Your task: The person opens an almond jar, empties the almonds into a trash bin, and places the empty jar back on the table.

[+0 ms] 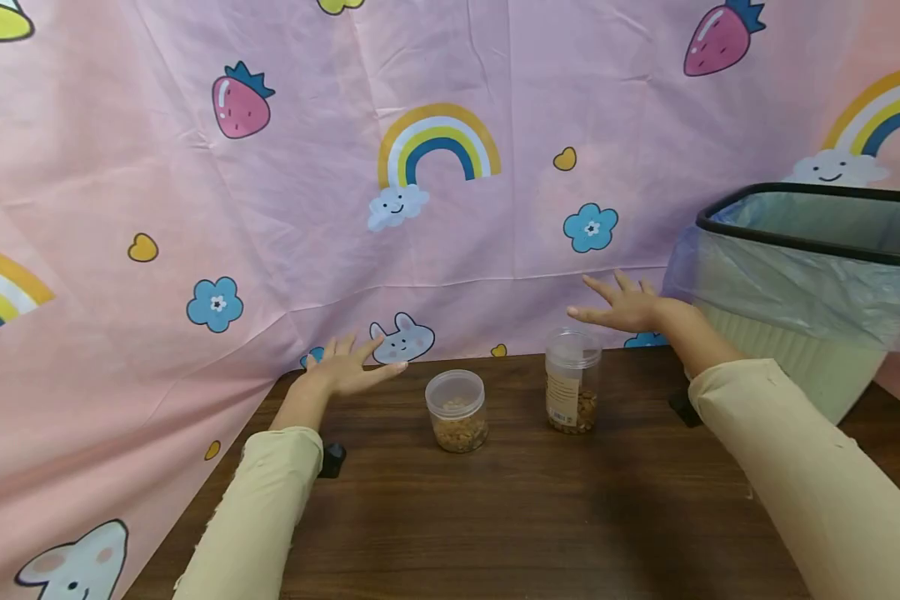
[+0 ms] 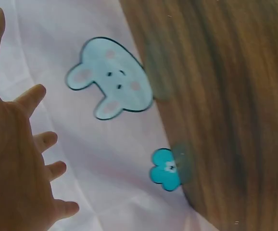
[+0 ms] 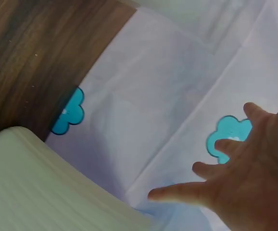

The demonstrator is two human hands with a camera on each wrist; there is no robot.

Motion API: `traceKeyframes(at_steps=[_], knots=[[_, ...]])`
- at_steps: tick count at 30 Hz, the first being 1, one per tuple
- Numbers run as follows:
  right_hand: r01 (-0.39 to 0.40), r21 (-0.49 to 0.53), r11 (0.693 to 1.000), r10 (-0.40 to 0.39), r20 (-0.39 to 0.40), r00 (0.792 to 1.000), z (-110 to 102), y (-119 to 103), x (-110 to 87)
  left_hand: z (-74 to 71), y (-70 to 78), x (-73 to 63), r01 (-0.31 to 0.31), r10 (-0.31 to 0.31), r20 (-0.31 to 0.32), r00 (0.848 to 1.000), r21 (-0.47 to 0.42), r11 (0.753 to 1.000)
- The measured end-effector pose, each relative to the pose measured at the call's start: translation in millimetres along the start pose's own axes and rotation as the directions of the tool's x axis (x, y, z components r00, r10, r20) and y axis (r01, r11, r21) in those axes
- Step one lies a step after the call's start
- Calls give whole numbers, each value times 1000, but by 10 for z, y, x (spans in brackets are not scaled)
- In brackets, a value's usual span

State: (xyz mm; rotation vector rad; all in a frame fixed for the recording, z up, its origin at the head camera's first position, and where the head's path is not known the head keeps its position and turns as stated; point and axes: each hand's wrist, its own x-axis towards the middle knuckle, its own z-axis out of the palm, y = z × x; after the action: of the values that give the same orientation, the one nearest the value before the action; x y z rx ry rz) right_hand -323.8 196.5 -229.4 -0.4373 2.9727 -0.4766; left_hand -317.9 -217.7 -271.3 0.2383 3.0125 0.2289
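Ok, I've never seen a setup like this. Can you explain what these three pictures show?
There is no machine here, just a bare-handed person. The wide picture comes from a camera worn on the head, looking forward and down; the other two come from cameras worn on each wrist. The left hand and right hand are raised with fingers spread, and neither holds anything. On the dark brown table stand a short clear tub and a taller labelled jar, both partly filled with small brownish pieces. A lined bin is at the right, and a patterned cloth hangs behind.
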Motion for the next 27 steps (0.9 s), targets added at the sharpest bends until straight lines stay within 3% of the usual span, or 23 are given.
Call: traceKeyframes(at_steps=[5, 10, 14, 22, 27], knots=[[108, 8, 994, -108, -51, 993, -89, -63, -61, -93, 99, -50, -96, 96, -69, 993, -3, 995], [238, 40, 970, -233, -99, 967, -161, -201, -105, -182, 206, -89, -234, 228, -133, 965, -36, 972], [291, 48, 956, -285, -96, 954, -185, -336, -125, -246, 302, -136, -317, 299, -154, 942, -111, 942], [355, 46, 934, -353, -53, 934, -141, -575, -99, -340, 460, -228, -406, 377, -176, 909, -178, 896], [399, 54, 916, -397, -33, 917, -71, -716, -81, -377, 554, -269, -426, 395, -180, 901, -193, 884]])
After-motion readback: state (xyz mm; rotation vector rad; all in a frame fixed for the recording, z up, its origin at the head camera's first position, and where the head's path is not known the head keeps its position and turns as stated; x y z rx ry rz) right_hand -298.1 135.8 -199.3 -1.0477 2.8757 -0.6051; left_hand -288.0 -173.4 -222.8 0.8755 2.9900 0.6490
